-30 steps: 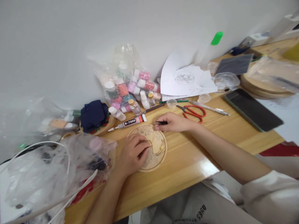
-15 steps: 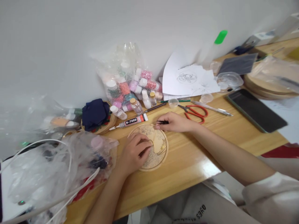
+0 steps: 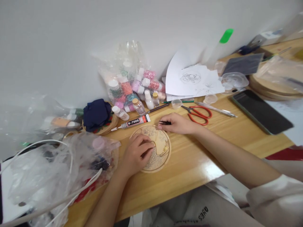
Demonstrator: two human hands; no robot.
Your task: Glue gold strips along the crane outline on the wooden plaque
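A round wooden disc (image 3: 161, 159) with a fine line drawing and some gold lines lies flat on the table. My left hand (image 3: 139, 153) rests over its left part, fingers bent and fingertips together near the middle; whatever they pinch is too small to make out. Black tweezers (image 3: 165, 122) are held in my right hand (image 3: 176, 123), beside the disc's upper right edge. Just above the disc lies a B-7000 glue tube (image 3: 134, 122).
Behind are small bottles (image 3: 138, 106), a brush (image 3: 157, 108) and drawn papers (image 3: 191, 78). Red-handled scissors (image 3: 200, 115), a pen (image 3: 216, 109) and a phone (image 3: 261, 112) lie to the right. At left are plastic bags (image 3: 42, 176), white cables (image 3: 87, 183) and dark blue cloth (image 3: 96, 115).
The view has shifted slightly. Both hands keep nearly the same places over and beside the disc, and the tweezers are still held.
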